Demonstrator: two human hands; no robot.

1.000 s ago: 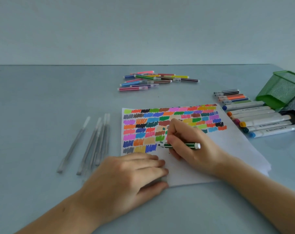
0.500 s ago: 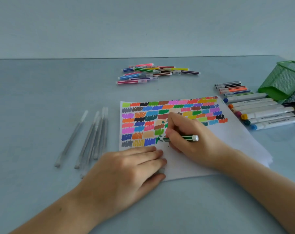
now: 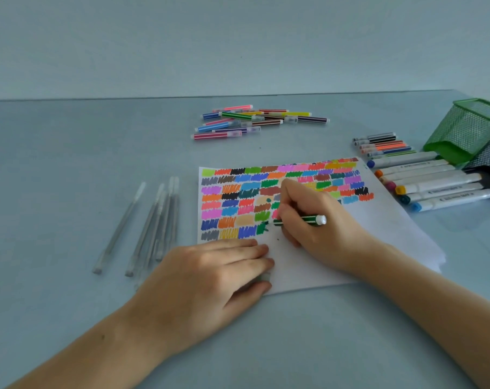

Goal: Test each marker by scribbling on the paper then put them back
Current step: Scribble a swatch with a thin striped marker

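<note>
Green marker [image 3: 300, 219] is gripped by right hand [image 3: 316, 220], axis 9-to-3, tip at 9; paper [image 3: 378, 234] is pressed flat-fingered by left hand [image 3: 210, 273].

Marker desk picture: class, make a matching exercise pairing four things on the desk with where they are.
Things:
1. green marker
2. left hand
3. mesh basket
4. clear pens

Places:
A. far right, tipped on its side
B. left of the paper
C. gripped in the right hand
D. flat on the paper's near left corner

Pairs: 1-C, 2-D, 3-A, 4-B
</note>
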